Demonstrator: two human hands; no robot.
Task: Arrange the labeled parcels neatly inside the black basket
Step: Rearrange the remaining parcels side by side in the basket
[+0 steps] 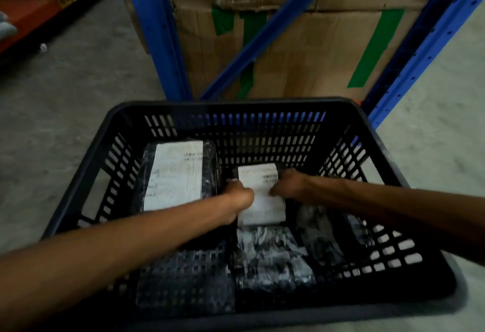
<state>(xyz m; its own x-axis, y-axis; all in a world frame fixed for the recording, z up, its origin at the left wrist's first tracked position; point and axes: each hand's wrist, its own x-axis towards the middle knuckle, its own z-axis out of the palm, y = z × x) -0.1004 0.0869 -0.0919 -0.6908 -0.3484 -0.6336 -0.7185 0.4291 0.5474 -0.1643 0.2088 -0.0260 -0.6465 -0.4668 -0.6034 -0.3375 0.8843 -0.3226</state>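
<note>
A black slotted basket [236, 107] stands on the floor below me. Inside it, at the left, lies a black-wrapped parcel with a large white label [174, 174]. To its right sits a smaller labeled parcel [262, 200], label up. My left hand [237, 197] grips its left edge and my right hand [287, 183] grips its right edge, low in the basket. Another black shiny-wrapped parcel [273, 260] lies in front of it, label not visible.
Blue rack uprights [157, 29] and a diagonal brace [273, 29] stand just behind the basket, with taped cardboard boxes [315, 50] stacked on the floor between them. Grey concrete floor [65, 95] spreads to the left; an orange shelf beam [39, 14] runs at the far left.
</note>
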